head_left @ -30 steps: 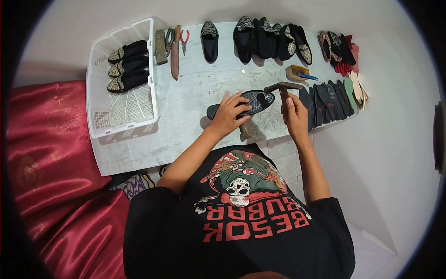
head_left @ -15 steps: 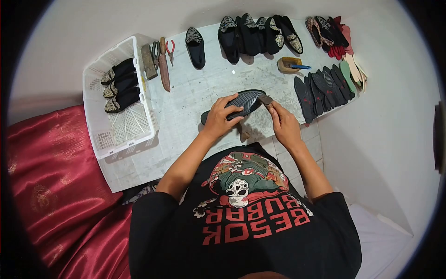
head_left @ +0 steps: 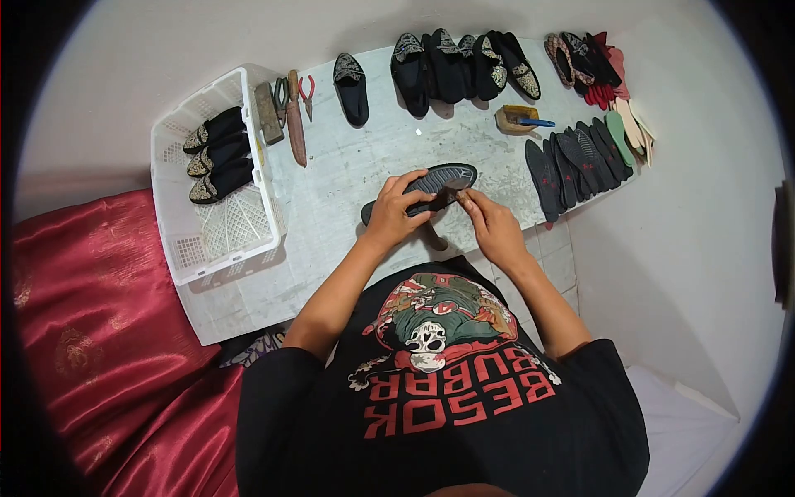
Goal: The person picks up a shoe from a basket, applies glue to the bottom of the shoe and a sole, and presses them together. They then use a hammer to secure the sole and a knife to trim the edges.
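Note:
A black shoe (head_left: 451, 175) lies sole up near the front of the table, its ridged sole facing me. My left hand (head_left: 396, 214) is wrapped round its middle and holds it. My right hand (head_left: 490, 222) grips a small dark tool (head_left: 450, 195) whose flat end lies over the near edge of the sole; its exact kind is hard to make out. Beneath the shoe, a brown upright piece (head_left: 434, 238) shows partly, mostly hidden by the shoe and my left hand.
A white basket (head_left: 263, 195) with black shoes stands left, beside pliers (head_left: 307, 98) and a sheathed knife (head_left: 296, 132). Finished-looking shoes (head_left: 410, 74) line the back. Right are a glue container (head_left: 517, 119) and black soles (head_left: 543, 178).
My right hand has moved slightly left and down, bringing the tool from the sole's right tip to its near edge. My left hand keeps its hold on the shoe.

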Tool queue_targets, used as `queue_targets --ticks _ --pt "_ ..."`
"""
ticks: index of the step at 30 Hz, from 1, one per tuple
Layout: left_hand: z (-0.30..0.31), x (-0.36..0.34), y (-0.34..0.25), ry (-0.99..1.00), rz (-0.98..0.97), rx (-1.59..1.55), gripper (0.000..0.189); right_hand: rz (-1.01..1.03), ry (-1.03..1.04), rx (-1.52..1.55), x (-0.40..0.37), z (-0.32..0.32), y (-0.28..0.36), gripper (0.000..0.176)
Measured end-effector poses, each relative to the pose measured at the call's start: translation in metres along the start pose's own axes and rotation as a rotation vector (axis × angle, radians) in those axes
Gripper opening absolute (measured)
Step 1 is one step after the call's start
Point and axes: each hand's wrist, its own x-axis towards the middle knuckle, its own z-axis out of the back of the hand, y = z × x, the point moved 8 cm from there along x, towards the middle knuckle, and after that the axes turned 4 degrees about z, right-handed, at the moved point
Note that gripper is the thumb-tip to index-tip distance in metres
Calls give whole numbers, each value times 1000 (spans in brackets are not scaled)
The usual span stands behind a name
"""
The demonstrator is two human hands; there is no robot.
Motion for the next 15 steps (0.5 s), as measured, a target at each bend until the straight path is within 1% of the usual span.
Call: queue_targets --ticks 1,2,4,5,6,8,9,10,12,13,15 --pt "-1 -1 0 2 -1 0 32 -59 60 9 1 0 -3 34" --pt "-2 -2 2 6 3 -3 34 -61 56 11 1 1 -6 34" --pt "-4 -1 4 13 7 -7 35 56 -102 139 2 14 -2 35" --pt "-2 -1 3 -12 -18 -5 35 34 -141 90 3 20 -5 35" --pt "-1 -2 1 -36 -42 -2 35 32 -137 90 4 20 -7 35" --pt "-2 -3 2 -31 -22 -6 35 -31 -128 -39 10 20 -18 35" --pt "-2 -2 3 -24 -5 -9 35 58 -192 -12 12 23 -12 35" --pt "-2 -2 2 -21 -12 -6 35 58 -200 -9 14 25 -14 35" --pt "-1 -3 0 -35 -45 9 34 -5 -64 -61 20 22 -16 35" --pt "-1 -3 -1 -34 -46 11 34 -5 -65 -59 19 22 -12 35" --pt "-2 -3 -1 -38 -55 9 33 83 -88 -11 17 19 3 36"
